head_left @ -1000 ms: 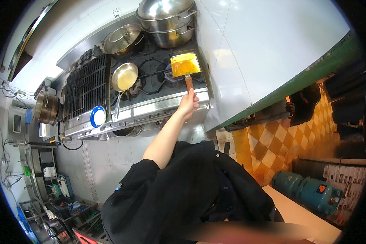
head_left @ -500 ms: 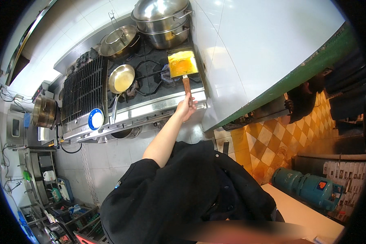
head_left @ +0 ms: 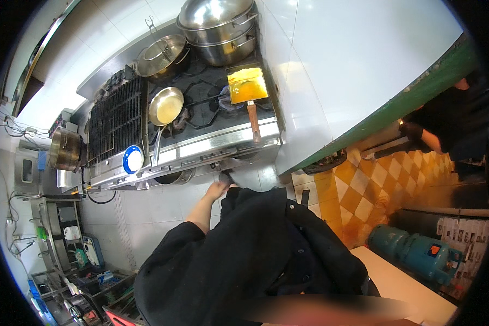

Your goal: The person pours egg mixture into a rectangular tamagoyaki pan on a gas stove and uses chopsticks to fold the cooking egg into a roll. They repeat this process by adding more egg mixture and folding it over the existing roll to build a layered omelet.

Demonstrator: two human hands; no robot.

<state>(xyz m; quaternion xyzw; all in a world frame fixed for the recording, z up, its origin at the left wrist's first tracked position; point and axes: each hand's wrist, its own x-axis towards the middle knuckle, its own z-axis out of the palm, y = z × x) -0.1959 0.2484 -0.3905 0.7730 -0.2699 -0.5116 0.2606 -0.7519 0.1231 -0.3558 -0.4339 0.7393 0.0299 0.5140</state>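
Note:
My left hand point(head_left: 217, 189) is down beside the front of my black garment, off the stove and apart from the pans. Its fingers are too small and partly hidden to read. In front of it, a square omelette pan point(head_left: 254, 124) rests on the right burner, its wooden handle pointing toward me over the stove's front edge. Yellow egg point(head_left: 247, 86) covers the inside of the pan, thicker and paler along the far side. My right hand is out of view. Left of the square pan stands a round frying pan point(head_left: 156, 149) with pale yellow liquid point(head_left: 167, 110) in it.
A blue-rimmed white bowl point(head_left: 126, 161) sits at the stove's front edge by a black grill grate point(head_left: 114, 117). Behind are a wok point(head_left: 146, 69) and a stacked steamer point(head_left: 217, 37). A white wall point(head_left: 309, 87) bounds the right; beyond it a person's dark-gloved hand point(head_left: 413, 132) shows.
My left hand has let go of the omelette pan's handle and drawn back toward my body. The pan stays on the burner. On the right, the other person's arm has come into view.

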